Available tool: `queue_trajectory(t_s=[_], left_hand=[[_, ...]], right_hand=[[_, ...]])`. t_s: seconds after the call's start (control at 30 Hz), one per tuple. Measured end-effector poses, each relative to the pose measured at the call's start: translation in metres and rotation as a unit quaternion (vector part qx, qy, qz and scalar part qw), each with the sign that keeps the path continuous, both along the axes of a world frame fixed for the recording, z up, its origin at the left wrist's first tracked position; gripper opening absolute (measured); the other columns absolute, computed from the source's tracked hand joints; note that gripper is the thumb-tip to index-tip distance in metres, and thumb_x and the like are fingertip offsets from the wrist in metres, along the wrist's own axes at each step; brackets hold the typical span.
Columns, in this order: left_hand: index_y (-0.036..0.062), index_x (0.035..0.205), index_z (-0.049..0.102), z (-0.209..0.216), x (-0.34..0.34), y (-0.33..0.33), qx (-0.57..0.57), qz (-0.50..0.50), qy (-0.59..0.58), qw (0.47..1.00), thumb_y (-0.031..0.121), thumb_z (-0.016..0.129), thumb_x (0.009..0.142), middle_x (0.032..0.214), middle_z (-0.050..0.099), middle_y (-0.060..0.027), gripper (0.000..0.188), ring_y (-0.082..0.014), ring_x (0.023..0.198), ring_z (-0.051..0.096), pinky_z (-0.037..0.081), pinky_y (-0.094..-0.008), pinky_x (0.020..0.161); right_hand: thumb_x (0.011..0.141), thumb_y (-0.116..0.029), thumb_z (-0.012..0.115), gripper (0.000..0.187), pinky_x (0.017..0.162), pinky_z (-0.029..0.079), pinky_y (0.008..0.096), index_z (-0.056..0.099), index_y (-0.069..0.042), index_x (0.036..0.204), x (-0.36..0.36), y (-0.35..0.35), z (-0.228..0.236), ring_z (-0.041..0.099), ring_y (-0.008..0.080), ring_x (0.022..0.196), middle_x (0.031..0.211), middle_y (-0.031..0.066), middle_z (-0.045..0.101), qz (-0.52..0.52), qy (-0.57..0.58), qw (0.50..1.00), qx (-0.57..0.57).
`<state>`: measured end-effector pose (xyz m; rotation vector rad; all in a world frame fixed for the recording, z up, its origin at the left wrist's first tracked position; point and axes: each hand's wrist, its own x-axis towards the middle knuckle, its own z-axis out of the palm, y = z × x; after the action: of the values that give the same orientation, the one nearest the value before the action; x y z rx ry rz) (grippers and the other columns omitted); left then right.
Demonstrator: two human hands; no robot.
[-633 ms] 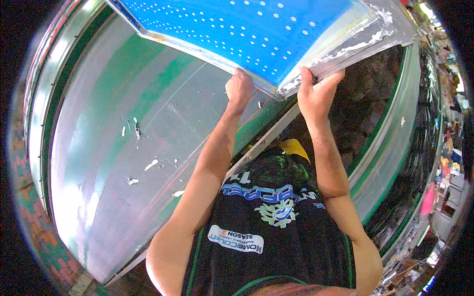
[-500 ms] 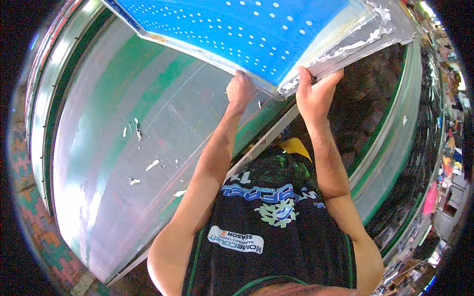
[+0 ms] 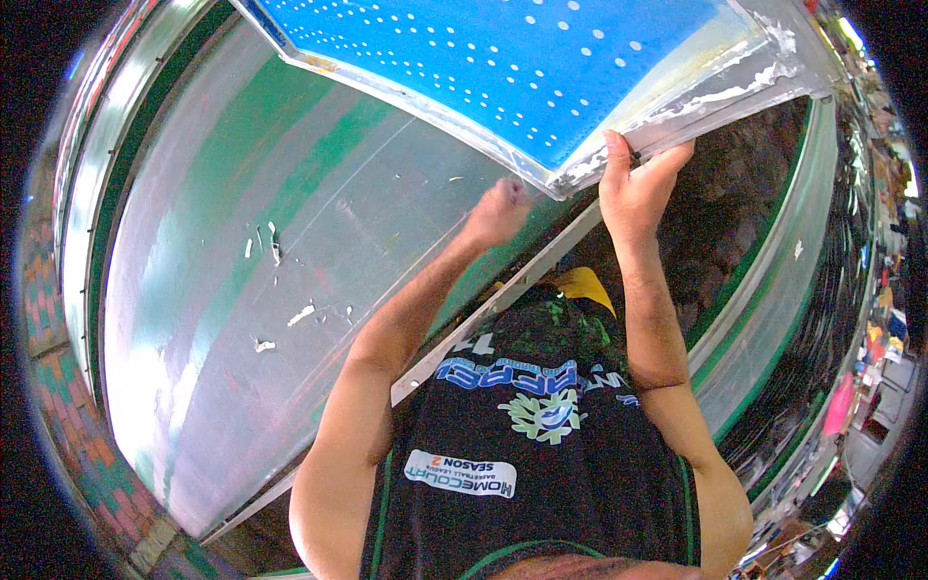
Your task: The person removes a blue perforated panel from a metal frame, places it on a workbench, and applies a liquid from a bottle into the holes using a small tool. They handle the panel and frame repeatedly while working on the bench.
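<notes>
Moved: left hand [image 3: 498, 208] has dropped off the blue panel [image 3: 541, 68] – now a closed fist.
Right hand [image 3: 633, 188]: fingers pinching the panel's edge.
Risk: one-handed grip (gluey edge) – panel could slip.

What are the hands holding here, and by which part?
Both hands, left and right, grip the blue dotted panel by its near lower edge, by the corner.

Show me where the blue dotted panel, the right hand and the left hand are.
blue dotted panel [image 3: 503, 68]: head view, on its blue face.
right hand [image 3: 633, 188]: head view, back of the hand gripping the panel's edge.
left hand [image 3: 498, 208]: head view, on the knuckles at the panel's corner.
</notes>
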<state>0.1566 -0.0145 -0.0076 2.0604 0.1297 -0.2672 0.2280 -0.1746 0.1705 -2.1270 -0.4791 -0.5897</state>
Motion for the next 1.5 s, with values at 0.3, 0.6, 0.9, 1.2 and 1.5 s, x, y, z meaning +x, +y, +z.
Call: queue_trajectory(t_s=[0.3,0.6,0.9,1.2,1.5], left_hand=[[0.001,0.111,0.064,0.061,-0.076,-0.022,-0.005,-0.124,0.106,0.987,0.036,0.05,0.105,0.112,0.07,-0.0253,0.038,-0.0447,0.106,0.069,0.054,-0.054,0.091],[0.0051,0.101,0.068,0.007,-0.019,0.063,0.302,0.012,-0.123,0.945,0.021,0.065,0.093,0.101,0.07,-0.0194,0.018,-0.0385,0.092,0.07,0.058,-0.0515,0.08],[0.0095,0.1,0.076,0.008,0.044,0.052,0.214,0.143,-0.194,0.947,0.02,0.067,0.091,0.099,0.071,-0.0141,0.016,-0.0369,0.09,0.071,0.059,-0.0482,0.077],[0.0109,0.098,0.077,0.002,0.051,0.034,0.202,0.182,-0.174,0.946,0.019,0.067,0.091,0.099,0.072,-0.0134,0.015,-0.0361,0.085,0.072,0.059,-0.0476,0.073],[0.0088,0.097,0.072,-0.003,0.048,0.018,0.176,0.209,-0.173,0.946,0.02,0.066,0.094,0.097,0.068,-0.017,0.013,-0.0384,0.085,0.07,0.058,-0.0488,0.073]], right_hand=[[0.096,-0.015,0.075,0.084,0.108,0.046,0.0473,0.015,0.009,0.151,0.007,-0.002,-0.001,0.055,0.0377,0.126,0.139,0.0317,0.046,-0.005,-0.019,1.0,-0.009],[0.097,-0.019,0.075,0.082,0.11,0.043,0.0471,0.018,0.009,0.149,0.004,-0.003,0.0,0.053,0.0352,0.128,0.14,0.0306,0.045,0.012,-0.003,1.0,0.027],[0.098,-0.021,0.074,0.081,0.111,0.041,0.0474,0.018,0.01,0.148,0.002,-0.001,0.002,0.051,0.0347,0.13,0.14,0.0301,0.045,0.018,-0.008,0.999,0.03],[0.098,-0.018,0.074,0.079,0.11,0.043,0.0463,0.019,0.009,0.148,0.001,0.0,0.003,0.052,0.0342,0.128,0.139,0.0297,0.045,0.007,0.0,1.0,0.03],[0.097,-0.019,0.075,0.078,0.108,0.045,0.0458,0.021,0.01,0.146,0.003,0.001,0.0,0.054,0.0348,0.126,0.138,0.03,0.047,0.0,-0.017,0.999,0.031]])
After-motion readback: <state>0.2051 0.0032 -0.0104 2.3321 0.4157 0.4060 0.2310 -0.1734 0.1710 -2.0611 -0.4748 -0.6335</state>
